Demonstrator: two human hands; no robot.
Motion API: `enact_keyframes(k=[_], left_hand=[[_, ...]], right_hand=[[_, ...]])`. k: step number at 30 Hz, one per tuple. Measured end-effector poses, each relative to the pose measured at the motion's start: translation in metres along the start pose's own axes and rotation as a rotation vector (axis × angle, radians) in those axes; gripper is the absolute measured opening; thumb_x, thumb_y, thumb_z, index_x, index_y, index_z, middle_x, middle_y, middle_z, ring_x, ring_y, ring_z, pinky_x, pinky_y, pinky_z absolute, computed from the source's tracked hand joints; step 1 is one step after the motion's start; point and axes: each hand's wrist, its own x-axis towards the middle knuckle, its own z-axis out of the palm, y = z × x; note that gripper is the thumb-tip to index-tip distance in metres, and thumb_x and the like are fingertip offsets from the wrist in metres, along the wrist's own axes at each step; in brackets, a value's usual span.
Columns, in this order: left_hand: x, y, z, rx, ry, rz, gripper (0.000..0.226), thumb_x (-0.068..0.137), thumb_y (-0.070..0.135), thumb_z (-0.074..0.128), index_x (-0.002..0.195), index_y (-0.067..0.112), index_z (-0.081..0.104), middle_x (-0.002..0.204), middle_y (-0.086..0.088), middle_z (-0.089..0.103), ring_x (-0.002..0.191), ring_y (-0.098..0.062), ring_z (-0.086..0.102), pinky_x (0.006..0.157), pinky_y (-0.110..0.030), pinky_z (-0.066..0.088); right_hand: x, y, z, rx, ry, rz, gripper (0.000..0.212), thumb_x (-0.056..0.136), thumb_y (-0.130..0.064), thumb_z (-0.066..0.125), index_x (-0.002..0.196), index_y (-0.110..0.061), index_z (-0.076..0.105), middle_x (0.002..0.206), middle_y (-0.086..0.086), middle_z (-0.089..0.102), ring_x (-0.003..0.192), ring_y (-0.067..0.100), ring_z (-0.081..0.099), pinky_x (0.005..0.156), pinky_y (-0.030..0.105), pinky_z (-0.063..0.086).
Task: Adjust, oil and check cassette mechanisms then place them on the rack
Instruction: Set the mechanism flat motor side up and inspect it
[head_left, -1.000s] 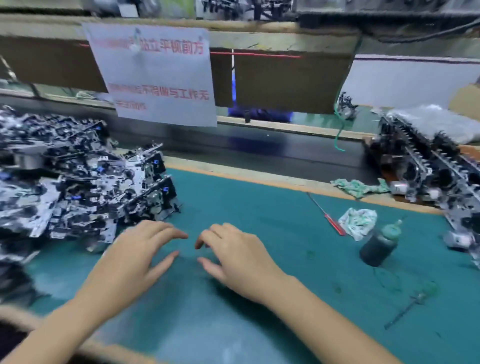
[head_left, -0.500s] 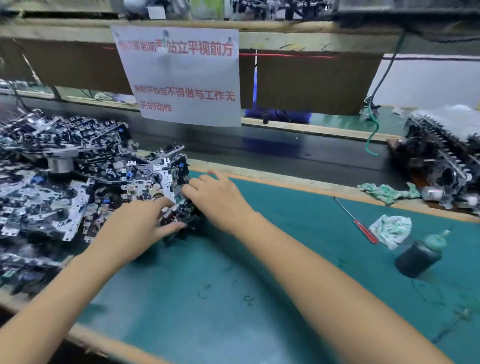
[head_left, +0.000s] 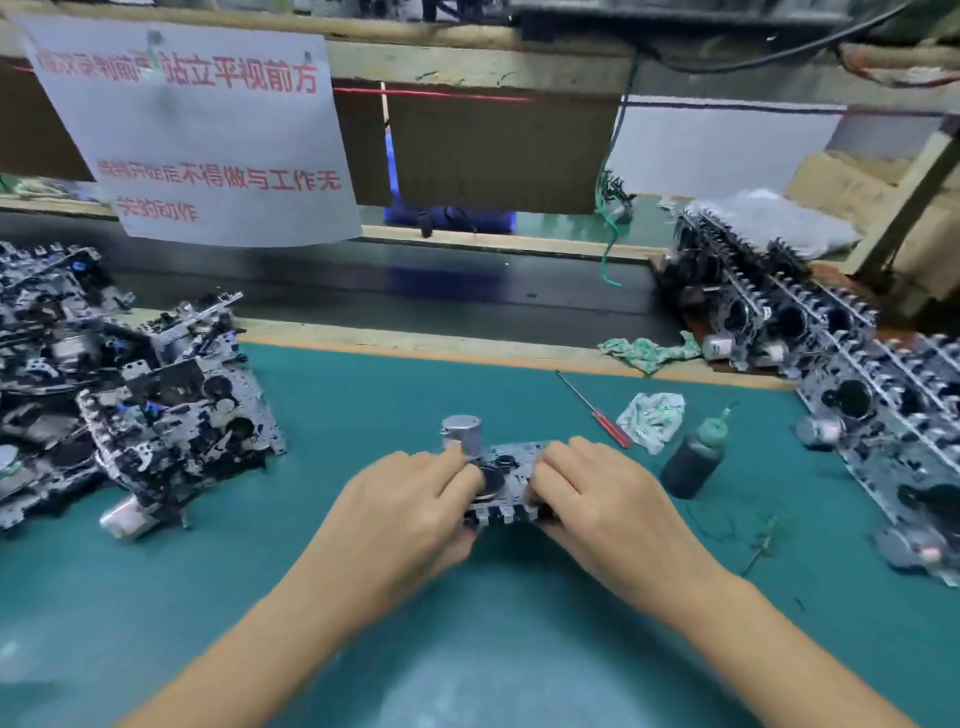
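While both hands grip it from opposite ends, one cassette mechanism (head_left: 501, 480) sits at the middle of the green mat (head_left: 363, 395), its silver motor can (head_left: 461, 431) standing upright at the far left corner. The left hand (head_left: 410, 512) curls its fingers over the left end, with fingertips lying on the top face beside the motor can; the right hand (head_left: 602, 501) curls its fingers over the right end in the same way. Whether the mechanism rests on the mat or is lifted just above it cannot be told. At left, a loose pile of mechanisms (head_left: 119, 395) covers the mat's edge. At right, rows of mechanisms (head_left: 831, 364) stand packed on edge. Between the held mechanism and those rows lie a red-handled screwdriver (head_left: 597, 413), a crumpled rag (head_left: 652, 418) and a dark oil bottle (head_left: 693, 457) with a green nozzle. A paper sign (head_left: 197, 135) hangs above the black belt (head_left: 441, 296).
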Motion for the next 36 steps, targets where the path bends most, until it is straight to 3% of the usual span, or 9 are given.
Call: enact_keyframes(k=[4, 7, 10, 13, 17, 22, 25, 28, 36], left_hand=[[0.013, 0.034, 0.028, 0.034, 0.095, 0.138, 0.013, 0.073, 0.016, 0.055, 0.065, 0.016, 0.065, 0.061, 0.002, 0.052, 0.056, -0.018, 0.046, 0.045, -0.028, 0.037], [0.018, 0.051, 0.047, -0.005, 0.108, 0.169, 0.005, 0.067, 0.017, 0.062, 0.070, 0.018, 0.066, 0.071, 0.001, 0.057, 0.070, -0.018, 0.041, 0.057, -0.028, 0.039], [0.016, 0.053, 0.062, -0.192, 0.029, 0.129, 0.044, 0.066, 0.043, 0.073, 0.103, 0.024, 0.060, 0.112, -0.003, 0.054, 0.100, -0.020, 0.049, 0.090, -0.033, 0.039], [0.018, 0.042, 0.062, -0.478, -0.205, -0.006, 0.101, 0.059, 0.074, 0.067, 0.143, 0.037, 0.025, 0.147, 0.009, 0.023, 0.137, -0.011, 0.024, 0.113, -0.027, 0.016], [0.027, 0.034, 0.067, -0.770, -0.422, -0.171, 0.125, 0.049, 0.071, 0.078, 0.137, 0.062, -0.011, 0.141, 0.034, 0.014, 0.135, 0.009, 0.018, 0.110, -0.013, 0.018], [0.025, 0.031, 0.070, -0.820, -0.402, -0.210, 0.116, 0.051, 0.069, 0.079, 0.135, 0.067, 0.000, 0.135, 0.046, 0.022, 0.127, 0.022, 0.022, 0.101, -0.001, 0.019], [0.021, 0.033, 0.069, -0.863, -0.389, -0.246, 0.114, 0.050, 0.067, 0.080, 0.135, 0.068, 0.004, 0.136, 0.049, 0.020, 0.130, 0.018, 0.024, 0.105, -0.006, 0.022], [0.019, 0.034, 0.068, -0.866, -0.386, -0.275, 0.111, 0.050, 0.067, 0.079, 0.134, 0.067, 0.007, 0.137, 0.046, 0.024, 0.131, 0.014, 0.028, 0.108, -0.016, 0.028], [0.018, 0.032, 0.070, -0.893, -0.391, -0.269, 0.112, 0.048, 0.067, 0.080, 0.134, 0.068, 0.009, 0.136, 0.047, 0.024, 0.130, 0.014, 0.029, 0.104, -0.007, 0.025]], right_hand=[[-0.052, 0.016, -0.011, -0.087, 0.021, 0.013, 0.020, 0.077, 0.002, 0.064, 0.072, -0.012, 0.051, 0.072, 0.004, 0.053, 0.064, 0.021, 0.037, 0.056, 0.029, 0.031], [-0.078, 0.016, -0.007, -0.143, -0.006, 0.043, 0.015, 0.081, -0.004, 0.056, 0.078, -0.015, 0.047, 0.074, 0.003, 0.055, 0.067, 0.021, 0.039, 0.059, 0.030, 0.029], [-0.093, 0.016, -0.004, -0.144, -0.058, 0.055, 0.006, 0.081, -0.013, 0.056, 0.079, -0.016, 0.060, 0.079, 0.000, 0.061, 0.066, 0.021, 0.050, 0.062, 0.030, 0.033], [-0.101, 0.020, -0.008, -0.049, -0.081, 0.087, 0.021, 0.080, -0.036, 0.061, 0.087, -0.017, 0.068, 0.087, -0.001, 0.064, 0.073, 0.018, 0.056, 0.069, 0.028, 0.038], [-0.103, 0.019, -0.013, 0.180, 0.116, 0.273, 0.025, 0.091, -0.039, 0.053, 0.094, -0.016, 0.062, 0.089, 0.001, 0.062, 0.077, 0.015, 0.052, 0.070, 0.027, 0.041], [-0.104, 0.025, -0.017, 0.367, 0.222, 0.580, 0.025, 0.089, -0.033, 0.051, 0.087, -0.012, 0.064, 0.088, -0.014, 0.055, 0.077, 0.001, 0.047, 0.068, 0.024, 0.042], [-0.106, 0.027, -0.015, 0.459, 0.248, 0.718, 0.022, 0.088, -0.035, 0.049, 0.087, -0.018, 0.062, 0.088, -0.020, 0.052, 0.074, 0.004, 0.048, 0.067, 0.023, 0.041], [-0.105, 0.026, -0.014, 0.480, 0.223, 0.748, 0.020, 0.088, -0.038, 0.048, 0.086, -0.022, 0.060, 0.086, -0.017, 0.053, 0.072, 0.009, 0.049, 0.066, 0.026, 0.041], [-0.105, 0.025, -0.011, 0.486, 0.174, 0.776, 0.016, 0.087, -0.041, 0.047, 0.085, -0.029, 0.056, 0.082, -0.017, 0.053, 0.071, 0.005, 0.049, 0.063, 0.021, 0.039]])
